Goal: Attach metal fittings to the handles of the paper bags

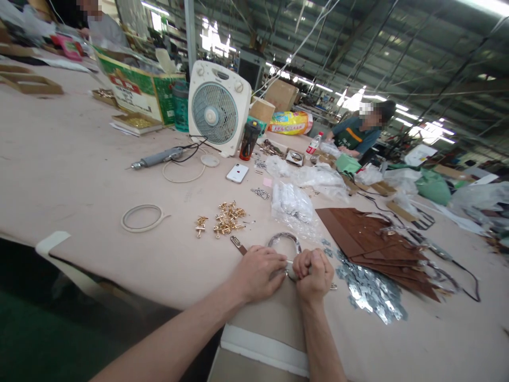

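My left hand bends over a small workpiece near the table's front edge, its fingers close together and the thumb beneath. Beside it my right hand is closed in a fist-like pinch; what sits inside its fingers is hidden. Between and just beyond both hands stands a plastic-wrapped ring handle. A brown strap with a metal clasp sticks out past my left hand. Under my wrists lies a beige panel with a white band. Gold-coloured metal fittings are heaped beyond my left hand, and flat silver metal plates right of my right hand.
Brown leather pieces with ring handles are stacked at right. Clear plastic bags lie ahead. A tape roll, a corded power screwdriver, a phone and a fan stand farther off. A co-worker is across the table.
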A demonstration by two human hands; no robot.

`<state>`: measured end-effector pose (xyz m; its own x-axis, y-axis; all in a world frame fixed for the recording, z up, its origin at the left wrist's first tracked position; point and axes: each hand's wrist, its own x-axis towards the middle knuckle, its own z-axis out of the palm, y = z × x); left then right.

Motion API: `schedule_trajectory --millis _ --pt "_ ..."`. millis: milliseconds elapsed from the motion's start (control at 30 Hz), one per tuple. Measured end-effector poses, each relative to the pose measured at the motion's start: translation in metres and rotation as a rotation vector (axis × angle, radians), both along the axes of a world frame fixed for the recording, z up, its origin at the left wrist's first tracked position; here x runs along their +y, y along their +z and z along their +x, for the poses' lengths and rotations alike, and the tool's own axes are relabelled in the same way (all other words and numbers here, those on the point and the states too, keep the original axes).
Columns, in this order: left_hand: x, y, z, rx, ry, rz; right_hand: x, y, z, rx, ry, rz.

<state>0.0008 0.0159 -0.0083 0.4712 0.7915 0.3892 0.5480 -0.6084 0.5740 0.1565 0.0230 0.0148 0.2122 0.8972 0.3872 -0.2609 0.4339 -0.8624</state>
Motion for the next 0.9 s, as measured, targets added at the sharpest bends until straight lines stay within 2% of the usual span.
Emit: schedule_trajectory --millis 100,233,467,733,900 --pt "0.000 0.002 0.001 0.045 0.017 -0.012 0.008 0.010 0.006 0.095 -0.044 0.015" --pt "0.001 0.002 0.002 0.065 0.047 -0.025 0.024 0.020 0.003 0.101 0.010 -0.097" --pt "0.003 0.003 0.002 0.062 0.029 -0.041 0.036 0.006 -0.009 0.058 0.101 -0.200" --pt "0.006 0.006 0.005 0.069 0.055 -0.061 0.038 0.005 -0.003 0.110 0.171 -0.218" --pt "0.007 0.002 0.008 0.082 0.083 -0.067 0.041 0.003 -0.001 0.159 0.223 -0.241"
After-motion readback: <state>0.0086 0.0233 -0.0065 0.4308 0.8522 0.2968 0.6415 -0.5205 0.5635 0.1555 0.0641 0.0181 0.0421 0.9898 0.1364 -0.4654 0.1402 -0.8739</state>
